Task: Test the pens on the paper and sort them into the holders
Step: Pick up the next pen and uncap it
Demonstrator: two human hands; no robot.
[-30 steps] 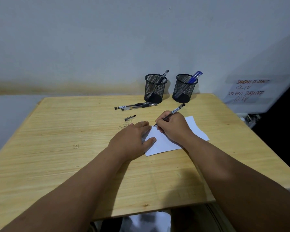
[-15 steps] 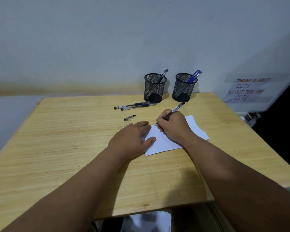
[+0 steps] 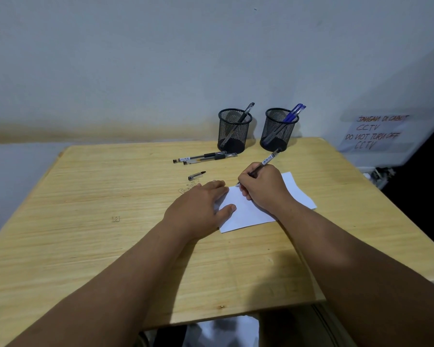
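Pen (image 3: pixel 267 160) in the right hand (image 3: pixel 263 189), fingers curled round the lower barrel in a writing grip, tip down at the far left corner of the paper (image 3: pixel 251 211). The barrel slants up and away to the right, its labelled top end poking out past the knuckles toward the holders. The tip itself sits just beyond the fingertips, whether it touches the sheet is hard to tell.

Left hand (image 3: pixel 201 209) lies flat, palm down, fingers straight and together, thumb spread onto the paper's left edge, pinning the white sheet to the wooden table (image 3: pixel 85 246).

Just beyond the left fingertips, a loose pen cap (image 3: pixel 196 175) lies on the wood. Farther back, two capped pens (image 3: pixel 204 157) lie side by side, nearly touching, pointing left to right.

At the table's far edge, against the wall, two black mesh holders stand near each other. The left holder (image 3: pixel 234 131) has one black pen leaning in it. The right holder (image 3: pixel 278 130) carries blue pens, leaning right.

Off to the right, a handwritten notice (image 3: pixel 376 132) reads "DO NOT TURN OFF CCTV".
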